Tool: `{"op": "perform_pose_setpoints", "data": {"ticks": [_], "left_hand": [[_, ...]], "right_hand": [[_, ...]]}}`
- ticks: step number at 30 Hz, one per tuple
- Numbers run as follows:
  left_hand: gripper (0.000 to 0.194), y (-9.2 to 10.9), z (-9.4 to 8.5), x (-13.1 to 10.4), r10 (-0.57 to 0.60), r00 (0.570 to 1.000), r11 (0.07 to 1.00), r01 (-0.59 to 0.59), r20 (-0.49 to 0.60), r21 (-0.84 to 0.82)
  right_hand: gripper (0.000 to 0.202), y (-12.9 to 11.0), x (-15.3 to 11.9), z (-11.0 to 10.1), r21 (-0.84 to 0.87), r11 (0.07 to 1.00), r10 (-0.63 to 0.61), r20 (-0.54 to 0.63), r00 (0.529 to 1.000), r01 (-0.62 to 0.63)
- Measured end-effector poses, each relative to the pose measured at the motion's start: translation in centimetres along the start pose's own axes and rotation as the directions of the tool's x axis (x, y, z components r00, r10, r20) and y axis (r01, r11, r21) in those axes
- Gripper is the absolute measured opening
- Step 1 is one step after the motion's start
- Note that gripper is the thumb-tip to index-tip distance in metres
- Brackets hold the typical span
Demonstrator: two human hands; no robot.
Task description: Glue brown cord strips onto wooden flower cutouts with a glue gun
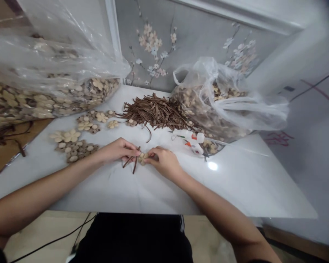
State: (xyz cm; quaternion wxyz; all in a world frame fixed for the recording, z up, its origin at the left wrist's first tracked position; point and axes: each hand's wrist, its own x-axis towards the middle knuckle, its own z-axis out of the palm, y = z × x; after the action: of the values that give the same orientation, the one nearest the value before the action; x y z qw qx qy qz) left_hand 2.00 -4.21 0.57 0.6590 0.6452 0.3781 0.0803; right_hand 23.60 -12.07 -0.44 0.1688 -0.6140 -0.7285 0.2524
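Nearest is the person's dark clothing [134,237], below the front edge of the white surface [106,190]. Just beyond that edge both hands meet over the middle of the surface. The left hand [124,150] has its grip closed, thumb against fingers, pinching a few short brown cords [135,166] whose loose ends hang toward the person. The right hand [164,160] pinches a pale flower piece [143,158] between thumb and fingers, so the piece sits between the two hands, right beside the cords; whether it is joined to them cannot be made out. This one piece looks partway done, with flower and cords brought together but neither let go. To the left lies a group of loose flowers and round beads [74,149], with a smaller cluster [94,120] farther back; neither shows cords fixed to it, so these seem unworked. To the right rests what looks like a white glue gun [189,137], in neither hand. Farther on, past a single curved cord [149,136], a large heap of cords [155,111] suggests much is left, as do the well-filled clear bag [57,98] at far left and the tied bag [222,106] at right, before a flowered panel [181,44].
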Motion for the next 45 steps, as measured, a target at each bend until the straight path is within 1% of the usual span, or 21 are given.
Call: {"op": "perform_pose_setpoints", "data": {"ticks": [3, 7, 12, 16, 21, 23, 25, 26, 27, 28, 29, 30, 31, 32, 33, 35, 37, 38, 40, 43, 45], "left_hand": [[0.034, 0.3, 0.4, 0.2, 0.086, 0.996, 0.994, -0.085, -0.007, 0.075], [0.024, 0.4, 0.9, -0.1, 0.201, 0.978, 0.96, -0.186, -0.054, 0.208], [0.026, 0.1, 1.8, -0.5, 0.245, 0.968, 0.933, -0.219, -0.057, 0.286], [0.028, -0.3, 2.3, -0.7, 0.226, 0.973, 0.942, -0.206, -0.049, 0.265], [0.035, -0.8, 2.7, -1.1, 0.126, 0.992, 0.973, -0.119, -0.021, 0.2], [0.035, -1.0, 2.7, -1.3, 0.11, 0.993, 0.977, -0.101, -0.039, 0.19], [0.033, -1.1, 2.7, -1.4, 0.071, 0.993, 0.986, -0.056, -0.092, 0.157], [0.032, -1.2, 2.7, -1.3, 0.04, 0.99, 0.993, -0.025, -0.135, 0.111], [0.031, -1.2, 2.7, -1.2, 0.004, 0.984, 0.999, 0.004, -0.176, 0.042], [0.031, -1.2, 2.6, -1.1, -0.032, 0.977, 0.999, 0.023, -0.211, -0.042], [0.031, -1.2, 2.6, -0.9, -0.059, 0.97, 0.992, 0.03, -0.236, -0.126], [0.032, -1.1, 2.6, -0.6, -0.075, 0.965, 0.981, 0.027, -0.251, -0.191], [0.032, -1.0, 2.6, -0.3, -0.079, 0.962, 0.973, 0.018, -0.26, -0.229], [0.032, -1.0, 2.6, 0.0, -0.074, 0.962, 0.972, 0.01, -0.262, -0.236], [0.033, -0.9, 2.6, 0.3, -0.062, 0.963, 0.976, 0.003, -0.264, -0.218], [0.034, -0.9, 2.6, 0.7, -0.025, 0.966, 0.99, -0.012, -0.258, -0.14], [0.036, -1.0, 2.6, 0.9, 0.018, 0.97, 0.998, -0.033, -0.244, -0.057], [0.037, -1.0, 2.6, 0.9, 0.034, 0.971, 0.999, -0.042, -0.237, -0.026], [0.037, -1.1, 2.6, 0.8, 0.049, 0.972, 0.999, -0.047, -0.228, 0.015], [0.035, -1.0, 2.6, 0.6, 0.044, 0.975, 0.998, -0.034, -0.219, 0.048], [0.034, -0.9, 2.7, 0.5, 0.034, 0.976, 0.997, -0.02, -0.217, 0.069]], "right_hand": [[0.02, 0.0, -0.1, -0.4, 0.031, 0.999, -0.015, 0.034, 0.999, 0.014], [0.013, 0.2, -0.1, -0.8, 0.077, 0.997, -0.032, 0.055, 0.998, 0.027], [0.01, 0.0, -0.6, -0.8, 0.217, 0.974, -0.081, 0.093, 0.992, 0.059], [0.011, -0.2, -1.0, -0.9, 0.31, 0.947, -0.115, 0.095, 0.989, 0.08], [0.017, -1.0, -1.6, -0.9, 0.337, 0.94, -0.087, 0.066, 0.994, 0.06], [0.019, -1.1, -2.5, -1.3, 0.302, 0.953, -0.045, 0.031, 0.999, 0.033], [0.024, -0.4, -4.1, -2.2, 0.176, 0.983, 0.059, -0.039, 0.997, -0.052], [0.031, 0.3, -5.1, -2.9, 0.081, 0.989, 0.135, -0.1, 0.986, -0.127], [0.039, 1.3, -6.2, -3.7, -0.015, 0.974, 0.222, -0.168, 0.96, -0.228], [0.045, 2.6, -7.1, -4.5, -0.079, 0.94, 0.302, -0.252, 0.919, -0.331], [0.049, 4.0, -7.8, -5.2, -0.116, 0.896, 0.366, -0.356, 0.86, -0.429], [0.049, 5.5, -8.1, -5.9, -0.131, 0.856, 0.393, -0.464, 0.794, -0.5], [0.049, 6.9, -8.1, -6.5, -0.147, 0.842, 0.372, -0.539, 0.756, -0.519], [0.052, 8.2, -7.8, -6.8, -0.178, 0.846, 0.312, -0.599, 0.737, -0.503], [0.057, 9.3, -7.1, -7.0, -0.217, 0.856, 0.248, -0.625, 0.74, -0.47], [0.061, 10.6, -5.3, -6.9, -0.286, 0.873, 0.181, -0.56, 0.809, -0.394], [0.053, 10.8, -3.9, -6.6, -0.317, 0.889, 0.154, -0.47, 0.869, -0.329], [0.049, 10.6, -3.5, -6.3, -0.311, 0.897, 0.151, -0.449, 0.88, -0.313], [0.048, 9.9, -3.7, -5.9, -0.277, 0.91, 0.161, -0.449, 0.879, -0.308], [0.059, 8.7, -5.3, -5.0, -0.157, 0.921, 0.251, -0.459, 0.852, -0.356], [0.059, 8.0, -6.2, -4.3, -0.088, 0.931, 0.274, -0.469, 0.84, -0.354]]}}
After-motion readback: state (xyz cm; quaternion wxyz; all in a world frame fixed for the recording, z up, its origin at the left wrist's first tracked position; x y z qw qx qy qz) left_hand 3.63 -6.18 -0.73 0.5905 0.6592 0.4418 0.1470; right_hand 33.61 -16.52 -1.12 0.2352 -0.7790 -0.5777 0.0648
